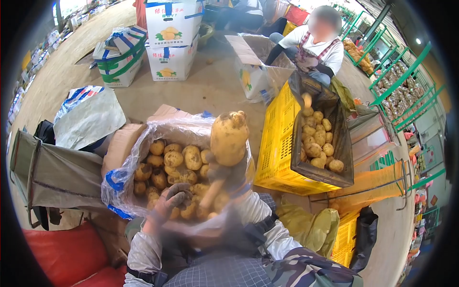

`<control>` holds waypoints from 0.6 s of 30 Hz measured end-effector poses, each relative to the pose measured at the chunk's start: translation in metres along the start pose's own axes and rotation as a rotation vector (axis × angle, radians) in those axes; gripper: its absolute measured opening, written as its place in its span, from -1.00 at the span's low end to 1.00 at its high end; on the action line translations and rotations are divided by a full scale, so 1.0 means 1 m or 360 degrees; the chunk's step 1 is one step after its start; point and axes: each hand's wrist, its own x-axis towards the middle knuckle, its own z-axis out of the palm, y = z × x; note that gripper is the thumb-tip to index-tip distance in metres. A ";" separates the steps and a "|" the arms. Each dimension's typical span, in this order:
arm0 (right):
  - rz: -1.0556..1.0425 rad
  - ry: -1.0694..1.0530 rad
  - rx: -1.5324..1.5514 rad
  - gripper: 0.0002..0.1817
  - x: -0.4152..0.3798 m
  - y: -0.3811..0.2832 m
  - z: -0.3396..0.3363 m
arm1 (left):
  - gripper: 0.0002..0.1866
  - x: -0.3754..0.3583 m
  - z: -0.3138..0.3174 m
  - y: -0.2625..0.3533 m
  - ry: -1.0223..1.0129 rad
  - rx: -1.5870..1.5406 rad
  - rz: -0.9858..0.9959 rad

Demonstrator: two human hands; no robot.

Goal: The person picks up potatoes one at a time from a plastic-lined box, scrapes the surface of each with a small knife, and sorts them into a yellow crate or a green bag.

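A large potato (230,137) is held up above the box by my right hand (224,176), whose dark glove is smeared by motion. Below it, my left hand (173,198) wears a grey, dirt-stained glove. It lies over the potatoes, fingers loosely bent and slightly apart, with nothing visible in them. Many potatoes (173,159) fill the cardboard box (123,143) in front of me, some with brown soil patches. Clear plastic film (152,128) lines this box and hangs over its rim. Blue tape marks its left corner.
To the right stands a yellow crate (277,143) with a dark liner and more potatoes. A person (315,45) sits behind it, beside an open carton (253,71). Stacked white cartons (169,62) stand at the back. Red sacks (67,248) lie at lower left.
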 end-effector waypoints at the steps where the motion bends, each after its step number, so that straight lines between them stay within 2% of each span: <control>1: 0.0014 -0.0039 0.0023 -0.28 0.001 -0.001 -0.002 | -0.50 0.000 0.001 0.000 0.0005 0.0025 0.0001; 12: 0.0046 -0.0099 0.0116 -0.23 0.006 0.001 -0.016 | -0.41 -0.003 0.005 0.002 0.0013 0.0198 -0.0027; 16: -0.0064 0.0166 -0.0192 -0.08 -0.004 -0.001 0.013 | -0.42 0.000 0.006 0.003 -0.0073 0.0318 -0.0005; 18: -0.0041 0.0212 -0.0244 0.00 -0.007 -0.005 0.019 | -0.43 0.007 -0.011 -0.022 -0.0099 0.0510 0.0168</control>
